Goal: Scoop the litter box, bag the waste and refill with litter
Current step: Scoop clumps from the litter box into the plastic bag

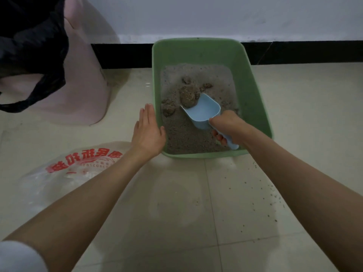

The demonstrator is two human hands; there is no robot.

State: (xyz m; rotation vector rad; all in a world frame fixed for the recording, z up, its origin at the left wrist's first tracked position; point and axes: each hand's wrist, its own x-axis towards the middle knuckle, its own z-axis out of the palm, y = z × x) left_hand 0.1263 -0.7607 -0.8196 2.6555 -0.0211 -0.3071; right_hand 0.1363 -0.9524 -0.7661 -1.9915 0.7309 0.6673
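Observation:
A green litter box (253,99) sits on the tiled floor against the wall, holding grey-brown litter (188,134) with several clumps. The largest clump (189,97) lies right at the mouth of a light blue scoop (203,112). My right hand (227,126) is shut on the scoop's handle, inside the box near its front right. My left hand (148,128) rests flat with fingers together against the box's left rim, holding nothing.
A pink bin (82,79) lined with a black bag (33,46) stands at the left by the wall. A clear plastic bag with red print (74,169) lies on the floor at the front left. Spilled litter grains (273,195) dot the tiles at the right.

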